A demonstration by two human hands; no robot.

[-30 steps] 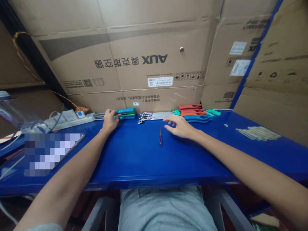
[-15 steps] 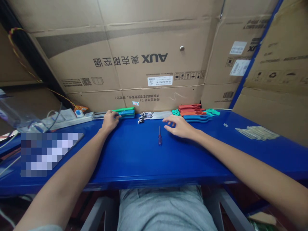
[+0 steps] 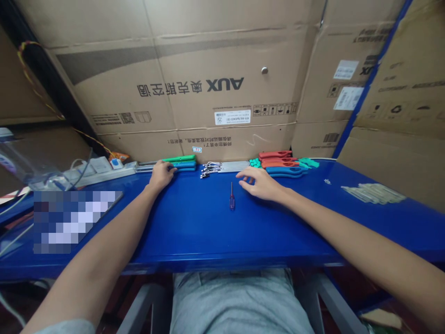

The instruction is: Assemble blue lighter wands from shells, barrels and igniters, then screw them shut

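Note:
At the back left of the blue table, my left hand (image 3: 162,174) rests against the near side of some green and blue handles (image 3: 186,164); its curled fingertips touch them, and whether it grips one is hidden. My right hand (image 3: 256,182) lies with its fingers apart and holds nothing. Just left of it is a small screwdriver (image 3: 232,201) with a purple handle, its shaft pointing away from me. Behind the hand lie white rods (image 3: 234,166) with dark and white ends, green pieces (image 3: 255,163), red handles (image 3: 278,161) and blue handles (image 3: 287,172).
A power strip (image 3: 111,175) with plugs and a clear bottle (image 3: 28,162) stand at the left, behind a blurred flat object (image 3: 76,222). Clear tubes (image 3: 373,193) and tiny white bits (image 3: 327,182) lie at the right. Cardboard (image 3: 194,55) walls the back.
The view has shifted very slightly. Both hands stay in nearly the same places, and the objects on the table have not moved.

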